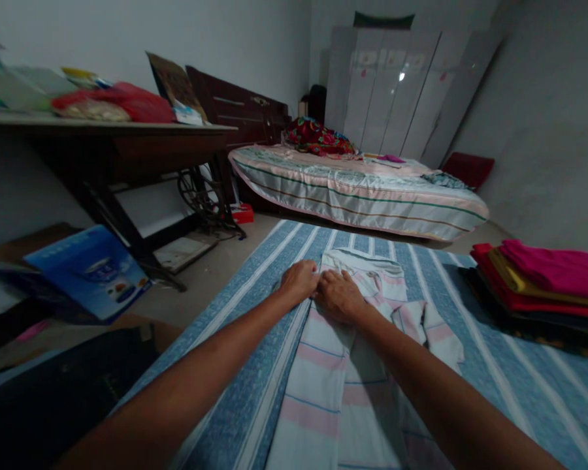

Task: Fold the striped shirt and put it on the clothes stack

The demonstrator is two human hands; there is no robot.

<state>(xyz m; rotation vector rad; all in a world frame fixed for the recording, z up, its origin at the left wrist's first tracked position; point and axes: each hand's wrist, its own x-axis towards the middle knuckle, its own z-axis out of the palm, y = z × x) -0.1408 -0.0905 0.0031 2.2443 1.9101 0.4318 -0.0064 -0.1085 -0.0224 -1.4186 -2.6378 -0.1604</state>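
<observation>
Wardrobe (396, 91) is seen against the far wall, pale doors closed; bed (357, 189) is set in front of it, covered by a striped spread, with a crumpled red cloth (316, 137) lying near its head; blue striped sheet (509, 372) is spread on the floor from the bed's foot towards the camera; dark tabletop (108, 124) is seen at left, loaded with a red bag (127, 101) and papers.

Striped garment (323, 378), pink and white, is laid lengthwise on the middle of the sheet, partly folded, with its far end towards the bed; stack of folded cloth (543, 281), magenta on top, is placed at the sheet's right edge, well apart from the garment; blue box (91, 271) is tilted on the floor at left, under the tabletop's near end.

Left hand (300, 279) is set at the garment's left edge near its far end, grip clenched on the fabric there; right hand (340, 294) is laid on the garment, touching the left hand, fingers bent; its grip cannot be told.
</observation>
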